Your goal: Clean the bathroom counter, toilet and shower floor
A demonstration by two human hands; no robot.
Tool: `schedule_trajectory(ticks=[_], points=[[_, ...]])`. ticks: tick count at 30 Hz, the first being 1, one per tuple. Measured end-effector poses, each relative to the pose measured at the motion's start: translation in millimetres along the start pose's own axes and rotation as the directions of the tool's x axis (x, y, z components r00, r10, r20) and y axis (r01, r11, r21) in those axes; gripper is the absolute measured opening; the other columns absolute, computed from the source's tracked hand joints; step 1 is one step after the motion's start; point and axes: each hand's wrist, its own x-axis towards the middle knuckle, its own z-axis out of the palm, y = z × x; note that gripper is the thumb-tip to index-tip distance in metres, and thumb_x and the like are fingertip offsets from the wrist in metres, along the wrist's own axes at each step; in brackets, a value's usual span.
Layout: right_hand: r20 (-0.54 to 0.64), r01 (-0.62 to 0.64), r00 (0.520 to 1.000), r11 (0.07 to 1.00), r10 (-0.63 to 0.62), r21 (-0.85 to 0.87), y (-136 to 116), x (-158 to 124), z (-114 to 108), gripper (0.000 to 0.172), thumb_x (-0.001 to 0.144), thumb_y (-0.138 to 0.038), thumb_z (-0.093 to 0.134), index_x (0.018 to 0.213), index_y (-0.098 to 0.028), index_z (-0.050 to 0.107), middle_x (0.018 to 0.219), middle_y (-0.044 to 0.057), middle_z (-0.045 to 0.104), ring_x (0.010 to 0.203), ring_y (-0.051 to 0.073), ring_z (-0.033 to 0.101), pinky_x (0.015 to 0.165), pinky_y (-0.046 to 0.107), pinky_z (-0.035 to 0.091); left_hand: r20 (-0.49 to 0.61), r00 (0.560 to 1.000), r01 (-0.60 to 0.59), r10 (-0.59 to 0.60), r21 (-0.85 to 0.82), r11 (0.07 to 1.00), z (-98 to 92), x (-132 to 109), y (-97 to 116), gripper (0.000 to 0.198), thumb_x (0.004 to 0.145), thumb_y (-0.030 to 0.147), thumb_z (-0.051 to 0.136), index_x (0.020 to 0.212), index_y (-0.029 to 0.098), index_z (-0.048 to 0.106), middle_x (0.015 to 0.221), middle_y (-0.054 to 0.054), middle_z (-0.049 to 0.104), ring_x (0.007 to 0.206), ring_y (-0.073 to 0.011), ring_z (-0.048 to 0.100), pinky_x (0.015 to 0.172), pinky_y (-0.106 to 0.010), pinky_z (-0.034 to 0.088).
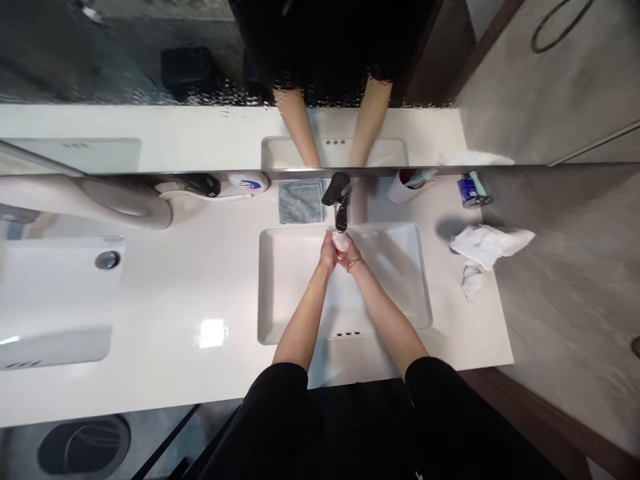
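Both my hands are together over the white sink [295,293], right beneath the dark, shiny faucet [341,210]. My left hand [328,253] curls inward from the left. From the other side my right hand [351,253] meets it, with a thin gold bracelet [355,263] at the wrist. Between the fingers shows a small white mass [341,241]; whether it is cloth, foam or running water I cannot make out. The fingers of both hands look bent around it, and their tips are partly hidden.
A folded grey-green cloth [301,201] lies left of the faucet. Behind the sink's right side stands a white cup [401,189] with toothbrushes. White crumpled tissue [483,245] sits near the counter's right edge. A white bottle [249,181] and white-handled brush [210,195] rest along the mirror.
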Motion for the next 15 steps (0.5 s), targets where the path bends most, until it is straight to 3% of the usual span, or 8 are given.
schedule_trajectory(ticks=[3,9,12,15], points=[[-0.051,0.117,0.991,0.991,-0.12,-0.056,-7,17,4,0.008,0.08,-0.028,0.058,0.085,-0.022,0.058,0.071,-0.003,0.064,0.068,0.013,0.059,0.068,0.028,0.054,-0.051,0.995,-0.086,0.087,0.024,0.996,-18.5,0,4,0.015,0.082,0.019,0.066,0.096,0.017,0.064,0.078,0.002,0.069,0.07,-0.0085,0.062,0.07,-0.017,0.047],[-0.138,0.257,0.951,0.955,-0.278,-0.151,-11,28,-12,0.01,0.074,-0.028,0.062,0.072,-0.022,0.054,0.061,-0.005,0.052,0.07,0.013,0.052,0.062,0.019,0.047,-0.162,0.981,0.068,-0.108,-0.231,0.97,-36.1,3,13,0.02,0.088,0.007,0.049,0.099,0.013,0.064,0.072,-0.001,0.066,0.063,-0.0094,0.062,0.076,-0.023,0.051],[-0.123,0.235,0.961,0.965,-0.249,-0.117,-13,29,-16,0.01,0.078,-0.032,0.057,0.08,-0.023,0.054,0.063,-0.005,0.054,0.067,0.013,0.053,0.061,0.021,0.047,-0.136,0.976,0.126,-0.172,-0.292,0.948,-33.0,3,14,0.019,0.09,0.011,0.046,0.094,0.012,0.064,0.066,-0.003,0.064,0.06,-0.0128,0.062,0.074,-0.027,0.053],[-0.073,0.147,0.986,0.987,-0.152,-0.071,-12,26,-20,0.021,0.086,-0.041,0.047,0.083,-0.022,0.054,0.066,-0.002,0.06,0.068,0.015,0.057,0.064,0.027,0.051,-0.01,0.984,0.171,-0.18,-0.274,0.947,-29.2,0,12,0.011,0.088,0.014,0.054,0.09,0.011,0.065,0.07,-0.005,0.067,0.064,-0.0129,0.064,0.076,-0.027,0.054]])
